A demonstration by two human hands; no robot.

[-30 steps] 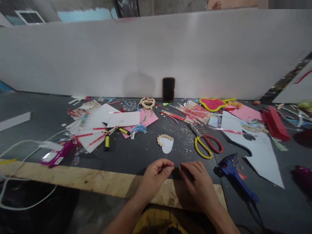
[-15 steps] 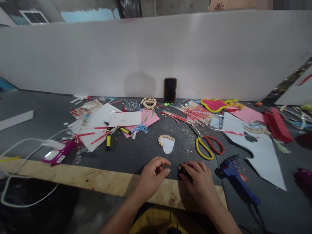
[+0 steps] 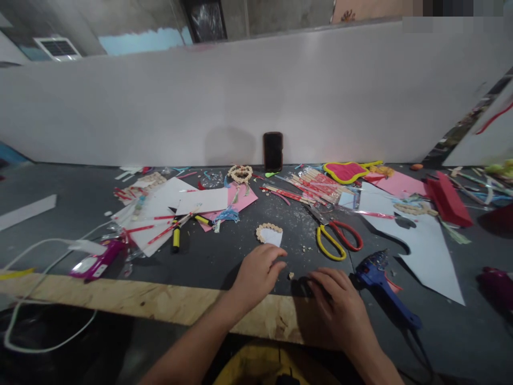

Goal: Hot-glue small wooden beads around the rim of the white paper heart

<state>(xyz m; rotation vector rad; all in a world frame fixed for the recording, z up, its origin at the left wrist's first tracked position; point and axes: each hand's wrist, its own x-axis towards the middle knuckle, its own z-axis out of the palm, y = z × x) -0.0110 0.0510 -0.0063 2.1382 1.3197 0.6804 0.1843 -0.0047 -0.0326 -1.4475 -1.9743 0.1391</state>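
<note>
A small pale wooden piece (image 3: 290,276) lies on the dark table between my hands. My left hand (image 3: 256,272) is left of it, its thumb and forefinger apart with nothing between them. To its right, my right hand (image 3: 339,297) rests low with loosely bent fingers, apart from the piece and holding nothing I can see. Just beyond my left hand lies a white paper heart (image 3: 273,237), its lower tip hidden by that hand. Small tan wooden pieces (image 3: 262,230) line the heart's upper and left edge.
Scissors (image 3: 332,243) with yellow and red handles and a blue glue gun (image 3: 385,283) lie on the right. A phone (image 3: 273,151) leans against the white partition (image 3: 160,107). Chopsticks (image 3: 316,184) in wrappers, cut paper (image 3: 433,256) and a purple glue gun (image 3: 98,260) surround the work.
The small wooden piece, earlier at my right fingertips, now lies loose on the table. My right hand has drawn back to the right. My left hand has moved forward, partly covering the heart.
</note>
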